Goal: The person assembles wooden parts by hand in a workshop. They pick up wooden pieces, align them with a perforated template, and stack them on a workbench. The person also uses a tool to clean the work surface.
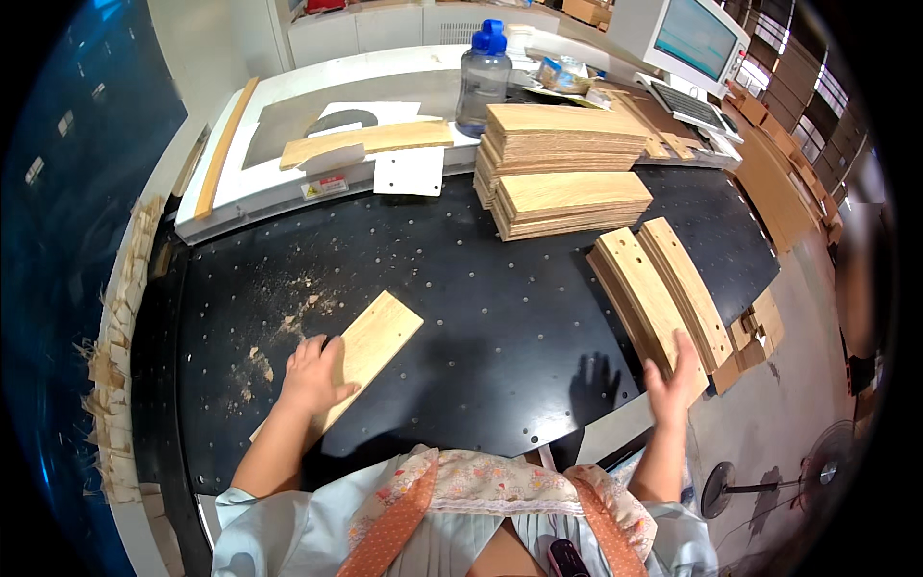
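Note:
My left hand [312, 375] lies across a pale wooden board [370, 337] on the black table, its thumb by the right edge and its fingers at the left edge. Small holes show near the board's far end; my hand and forearm cover its near part. To the right, my right hand [673, 380] is open, thumb apart from the fingers, over the near end of a stack of drilled wooden boards [635, 279]. Whether it touches the stack I cannot tell. A second row of drilled boards [681, 279] lies along the stack's right side.
Tall stacks of wooden boards [567, 192] stand at the table's far side. Sawdust [298, 303] is scattered left of the single board. Beyond are a white machine bed [279, 87], a blue-capped bottle [484, 82] and a monitor [697, 38]. A fan [817, 471] stands at lower right.

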Tool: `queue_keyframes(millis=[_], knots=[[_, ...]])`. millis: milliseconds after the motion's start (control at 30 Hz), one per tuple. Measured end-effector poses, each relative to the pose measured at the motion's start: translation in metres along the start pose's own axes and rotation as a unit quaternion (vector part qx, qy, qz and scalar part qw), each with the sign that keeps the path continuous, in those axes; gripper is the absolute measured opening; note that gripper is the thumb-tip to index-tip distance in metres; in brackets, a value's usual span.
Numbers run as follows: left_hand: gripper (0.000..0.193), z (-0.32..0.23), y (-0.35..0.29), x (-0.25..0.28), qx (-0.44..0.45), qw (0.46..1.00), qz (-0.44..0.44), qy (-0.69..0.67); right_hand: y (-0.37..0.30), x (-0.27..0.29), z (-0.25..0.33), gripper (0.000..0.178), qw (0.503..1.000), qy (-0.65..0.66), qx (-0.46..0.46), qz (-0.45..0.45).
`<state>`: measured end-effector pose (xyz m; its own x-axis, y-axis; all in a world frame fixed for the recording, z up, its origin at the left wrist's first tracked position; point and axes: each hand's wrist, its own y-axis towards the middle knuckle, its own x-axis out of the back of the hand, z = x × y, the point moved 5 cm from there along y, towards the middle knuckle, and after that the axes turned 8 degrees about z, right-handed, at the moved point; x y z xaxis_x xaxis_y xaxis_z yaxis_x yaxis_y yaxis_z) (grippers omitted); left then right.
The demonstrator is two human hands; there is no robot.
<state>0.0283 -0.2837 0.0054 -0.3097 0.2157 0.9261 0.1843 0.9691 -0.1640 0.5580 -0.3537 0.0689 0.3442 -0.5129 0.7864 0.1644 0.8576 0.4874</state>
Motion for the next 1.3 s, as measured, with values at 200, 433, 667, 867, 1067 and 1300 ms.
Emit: queue_keyframes(millis=[200,433,667,867,1067,1300], knots=[[0.091,0.012,-0.039,-0.022,0.051,0.998,0.012,0.031,-0.048,-0.116,0.126,0.039,0.955,0.201,0.147,0.162],[0.075,-0.032,-0.045,0.012,-0.104,0.985,-0.077,0.115,-0.01,-0.106,0.224,0.044,0.876,0.25,0.364,0.194],[0.051,-0.083,-0.038,0.028,-0.352,0.847,-0.276,0.286,0.045,-0.121,0.219,0.036,0.814,0.045,0.254,0.52],[0.038,-0.104,-0.014,0.035,-0.261,0.921,-0.169,0.237,0.001,-0.123,0.187,0.015,0.901,0.101,0.269,0.325],[0.019,-0.091,-0.027,-0.015,-0.355,0.894,-0.105,0.254,-0.047,-0.121,0.175,0.038,0.873,0.072,0.293,0.382],[0.026,-0.092,-0.051,-0.034,-0.374,0.899,-0.135,0.182,-0.055,-0.144,0.17,0.093,0.833,0.076,0.21,0.507]])
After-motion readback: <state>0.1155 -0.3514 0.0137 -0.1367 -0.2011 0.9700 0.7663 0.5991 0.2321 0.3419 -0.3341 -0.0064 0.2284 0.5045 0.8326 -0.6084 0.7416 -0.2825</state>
